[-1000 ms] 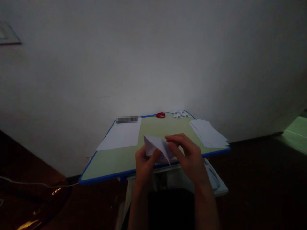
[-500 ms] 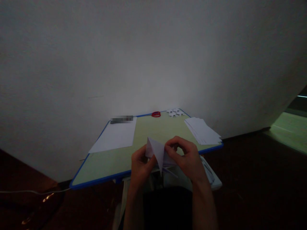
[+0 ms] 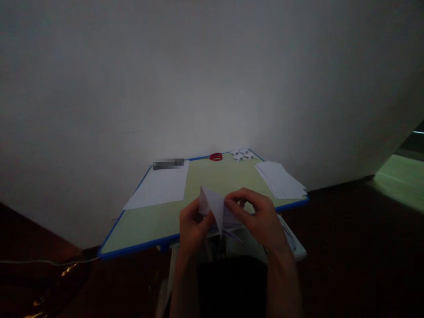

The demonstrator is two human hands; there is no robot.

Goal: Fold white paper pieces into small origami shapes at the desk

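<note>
A partly folded white paper [image 3: 214, 207] with pointed flaps is held above the near edge of the green, blue-rimmed table [image 3: 145, 225]. My left hand [image 3: 191, 227] pinches its left side with closed fingers. My right hand [image 3: 257, 216] grips its right side, thumb and forefinger pressed on a flap. The room is dim and the fold details are hard to make out.
A white sheet [image 3: 159, 187] lies at the table's left, a stack of white paper [image 3: 280, 180] at the right. A red ring-shaped object [image 3: 215, 156] and small folded paper pieces [image 3: 242, 154] sit at the far edge by the white wall. A cable [image 3: 39, 263] crosses the dark floor.
The paper was turned from a wide, flat pose to a narrower one pointing down. My hands drew closer together round it. The camera view shifted slightly.
</note>
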